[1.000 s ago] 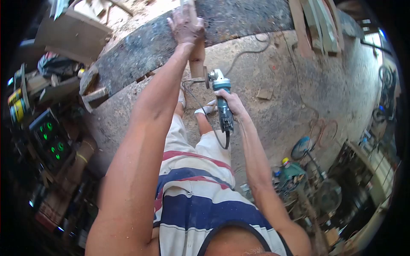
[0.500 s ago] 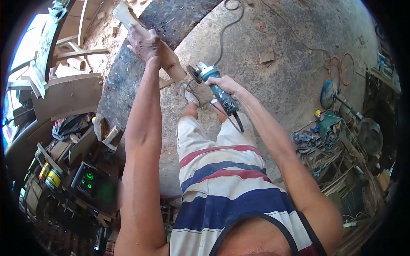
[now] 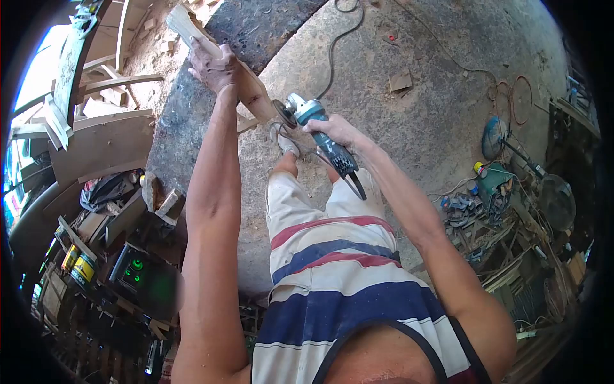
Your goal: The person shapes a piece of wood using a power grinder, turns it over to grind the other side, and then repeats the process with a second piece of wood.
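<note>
My left hand (image 3: 214, 67) is wrapped round a long, pale piece of wood (image 3: 256, 96) that slants across the edge of a dark, stained bench top (image 3: 176, 121). A dark knot shows near the wood's lower end. In my right hand (image 3: 336, 130) is a teal angle grinder (image 3: 334, 152), gripped round its body with the head pointing up and left. Its round disc (image 3: 283, 113) is at the wood's near end; whether it touches cannot be made out. The grinder's cord hangs down from its rear end.
Cut wood pieces (image 3: 105, 141) and shavings lie at the left. A black cable (image 3: 332, 57) crosses the concrete floor (image 3: 441, 121), where a small wood block (image 3: 400, 82) lies. Tools and scrap (image 3: 460, 208) are heaped at the right. A yellow can (image 3: 83, 269) stands lower left.
The grinder has moved slightly left, bringing its disc against or very near the wood's end. The wood has shifted a little up and left with my left hand.
</note>
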A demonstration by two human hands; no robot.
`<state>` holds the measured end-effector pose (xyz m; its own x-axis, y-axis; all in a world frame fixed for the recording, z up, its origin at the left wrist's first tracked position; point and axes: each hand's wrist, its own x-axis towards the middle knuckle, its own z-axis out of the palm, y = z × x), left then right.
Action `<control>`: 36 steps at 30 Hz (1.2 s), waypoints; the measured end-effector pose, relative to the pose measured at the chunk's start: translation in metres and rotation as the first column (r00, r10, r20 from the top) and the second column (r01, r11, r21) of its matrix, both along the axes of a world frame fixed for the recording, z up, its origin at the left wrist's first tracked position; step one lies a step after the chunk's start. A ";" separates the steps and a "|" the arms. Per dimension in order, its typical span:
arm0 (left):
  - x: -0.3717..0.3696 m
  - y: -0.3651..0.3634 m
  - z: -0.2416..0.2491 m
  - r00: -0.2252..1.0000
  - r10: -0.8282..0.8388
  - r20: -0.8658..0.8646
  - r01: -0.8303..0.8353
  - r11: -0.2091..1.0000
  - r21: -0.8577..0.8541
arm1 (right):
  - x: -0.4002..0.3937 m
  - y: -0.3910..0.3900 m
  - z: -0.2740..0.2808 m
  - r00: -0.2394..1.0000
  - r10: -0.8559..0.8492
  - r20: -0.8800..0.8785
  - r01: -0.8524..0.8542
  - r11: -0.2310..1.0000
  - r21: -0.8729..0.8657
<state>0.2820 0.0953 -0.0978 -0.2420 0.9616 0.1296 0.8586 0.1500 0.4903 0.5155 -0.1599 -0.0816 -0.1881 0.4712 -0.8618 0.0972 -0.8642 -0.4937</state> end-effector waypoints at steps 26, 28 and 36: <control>-0.001 0.000 -0.011 0.996 0.058 -0.071 -0.050 0.993 0.105 | -0.004 0.023 0.045 0.987 -0.097 -0.125 0.085 0.991 -0.103; -0.001 0.001 -0.015 0.997 0.061 -0.052 -0.055 0.991 0.124 | -0.002 0.022 0.037 0.996 -0.066 -0.063 0.059 0.993 -0.104; 0.002 -0.002 -0.009 0.998 0.056 -0.012 -0.055 0.994 0.098 | -0.019 0.034 0.038 0.947 -0.303 -0.108 0.289 0.949 -0.127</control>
<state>0.2836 0.0936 -0.1067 -0.2921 0.9293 0.2262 0.8574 0.1497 0.4925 0.4963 -0.1263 -0.0439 -0.1631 0.4268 -0.8895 -0.2273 -0.8936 -0.3871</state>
